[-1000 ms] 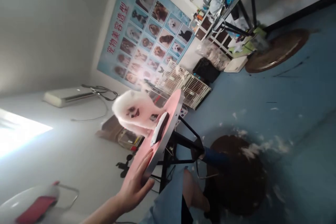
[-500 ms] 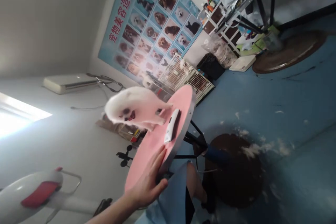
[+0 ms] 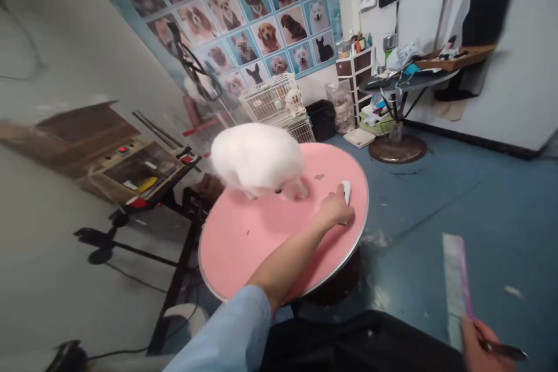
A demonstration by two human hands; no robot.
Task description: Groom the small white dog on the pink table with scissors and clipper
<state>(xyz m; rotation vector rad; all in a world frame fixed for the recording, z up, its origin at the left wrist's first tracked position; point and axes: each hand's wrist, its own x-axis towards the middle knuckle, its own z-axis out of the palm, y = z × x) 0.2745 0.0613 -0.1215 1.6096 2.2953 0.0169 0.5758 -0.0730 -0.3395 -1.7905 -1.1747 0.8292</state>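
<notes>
A small white fluffy dog [image 3: 257,160] stands on the round pink grooming table [image 3: 244,244], its head turned away from me. My left hand [image 3: 333,209] reaches across the table, and its fingers are curled around a white clipper [image 3: 347,189] lying near the far right rim. At the bottom right corner, my right hand [image 3: 479,344] is closed on a long comb with a pink edge [image 3: 455,279]. A dark metal tool, perhaps scissors [image 3: 503,351], is in the same hand.
Wire cages [image 3: 274,102] and a black bin [image 3: 321,119] stand against the back wall under a dog poster [image 3: 261,17]. A second round table [image 3: 405,81] with clutter stands back right. A dryer stand [image 3: 143,186] is on the left. Fur tufts lie on the blue floor.
My view has swung upright. My left hand has left the table's near rim and gone to the clipper. The dog has turned away. My right hand with the comb has come into view.
</notes>
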